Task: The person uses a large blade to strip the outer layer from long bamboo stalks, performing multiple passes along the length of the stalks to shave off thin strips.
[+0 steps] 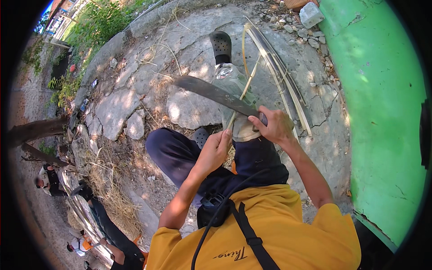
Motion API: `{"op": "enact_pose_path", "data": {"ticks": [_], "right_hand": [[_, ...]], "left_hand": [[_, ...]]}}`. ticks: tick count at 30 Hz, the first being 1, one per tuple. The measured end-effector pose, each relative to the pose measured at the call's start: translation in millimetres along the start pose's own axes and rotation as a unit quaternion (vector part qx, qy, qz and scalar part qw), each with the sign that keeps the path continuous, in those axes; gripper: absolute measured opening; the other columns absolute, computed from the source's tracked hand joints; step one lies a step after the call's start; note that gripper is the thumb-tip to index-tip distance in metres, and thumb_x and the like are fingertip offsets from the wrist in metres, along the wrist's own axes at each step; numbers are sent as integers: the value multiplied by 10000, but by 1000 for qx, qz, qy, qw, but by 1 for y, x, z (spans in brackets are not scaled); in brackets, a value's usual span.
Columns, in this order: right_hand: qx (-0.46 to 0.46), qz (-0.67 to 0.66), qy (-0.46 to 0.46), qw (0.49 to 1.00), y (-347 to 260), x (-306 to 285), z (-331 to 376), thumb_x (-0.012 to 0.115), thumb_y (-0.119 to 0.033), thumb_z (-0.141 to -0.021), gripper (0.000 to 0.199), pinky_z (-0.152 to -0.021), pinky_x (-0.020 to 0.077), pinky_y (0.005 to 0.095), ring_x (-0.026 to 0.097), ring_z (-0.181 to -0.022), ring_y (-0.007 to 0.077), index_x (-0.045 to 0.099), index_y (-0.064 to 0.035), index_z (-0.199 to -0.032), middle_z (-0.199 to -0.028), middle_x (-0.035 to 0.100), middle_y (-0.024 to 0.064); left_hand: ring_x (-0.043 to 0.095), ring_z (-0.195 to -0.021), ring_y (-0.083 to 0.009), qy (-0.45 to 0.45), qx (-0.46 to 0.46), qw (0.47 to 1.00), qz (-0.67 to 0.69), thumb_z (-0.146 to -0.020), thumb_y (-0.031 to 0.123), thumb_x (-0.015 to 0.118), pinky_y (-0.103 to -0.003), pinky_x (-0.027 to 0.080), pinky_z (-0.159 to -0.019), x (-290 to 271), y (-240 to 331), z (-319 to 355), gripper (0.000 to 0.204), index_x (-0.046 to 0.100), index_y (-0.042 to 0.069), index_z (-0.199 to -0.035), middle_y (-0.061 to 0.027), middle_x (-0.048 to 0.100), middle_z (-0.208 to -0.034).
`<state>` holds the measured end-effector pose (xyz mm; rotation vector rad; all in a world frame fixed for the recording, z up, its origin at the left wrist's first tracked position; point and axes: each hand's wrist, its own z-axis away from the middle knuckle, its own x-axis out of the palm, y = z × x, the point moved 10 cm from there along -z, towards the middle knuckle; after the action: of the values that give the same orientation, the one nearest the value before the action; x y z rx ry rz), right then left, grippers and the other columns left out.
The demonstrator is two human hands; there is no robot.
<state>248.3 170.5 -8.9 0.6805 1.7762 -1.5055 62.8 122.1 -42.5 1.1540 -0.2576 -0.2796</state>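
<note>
1 machete (211, 93) gripped in right hand (276, 126), centre frame, crosses 1 pale strip (250, 77) pinched by left hand (217, 147); shallow, steady blade angle, clear of left hand, probably works best.

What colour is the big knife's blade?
The blade is dark brownish grey, seen best in the head view.

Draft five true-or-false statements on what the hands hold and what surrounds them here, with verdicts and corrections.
1. The left hand pinches a thin pale strip. True.
2. The machete lies on the ground. False: the right hand grips it by its handle end.
3. The wall at the right is green. True.
4. The person wears a blue shirt. False: it is yellow.
5. The ground is smooth and unbroken. False: it is cracked.
</note>
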Motion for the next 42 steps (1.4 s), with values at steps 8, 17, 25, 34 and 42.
{"op": "enact_pose_path", "data": {"ticks": [8, 17, 25, 34, 42], "right_hand": [[-8, -4, -11, 1000, -14, 8, 9, 603, -608, -961, 574, -594, 526, 508, 683, -634, 430, 692, -47, -883, -611, 642, 193], [102, -24, 59, 993, 45, -42, -9, 594, -527, -993, 530, -516, 427, 445, 613, -513, 347, 693, -11, -925, -554, 579, 146], [54, -63, 36, 996, 3, -41, 9, 637, -492, -972, 461, -521, 447, 440, 630, -530, 362, 660, -36, -905, -573, 586, 155], [7, -1, -1, 1000, 5, 6, 11, 657, -543, -945, 493, -574, 492, 464, 673, -619, 381, 666, -51, -921, -631, 630, 173], [-1, 67, -54, 996, -6, 6, -5, 610, -592, -958, 549, -599, 537, 495, 695, -626, 394, 690, -51, -910, -612, 653, 169]], "left_hand": [[280, -603, -44, -16, -38, 999, 21, -1148, 291, 409, -264, 272, -523, 8, -3, 4, 435, 438, 69, -775, 81, 337, -681], [243, -509, -14, -18, -13, 998, 51, -1145, 371, 393, -220, 225, -434, -6, -13, 16, 408, 411, 139, -810, 100, 293, -663], [205, -462, -37, -76, -114, 976, 170, -1149, 389, 363, -249, 188, -414, 2, 3, 1, 369, 467, 130, -907, 87, 274, -618], [222, -464, -36, -29, -84, 987, 134, -1153, 314, 379, -244, 209, -413, -5, -11, -6, 294, 500, 98, -994, 91, 272, -615], [310, -519, -29, -1, -54, 995, 86, -1145, 278, 412, -233, 276, -476, -10, -10, 0, 309, 485, 87, -913, 72, 357, -656]]}}
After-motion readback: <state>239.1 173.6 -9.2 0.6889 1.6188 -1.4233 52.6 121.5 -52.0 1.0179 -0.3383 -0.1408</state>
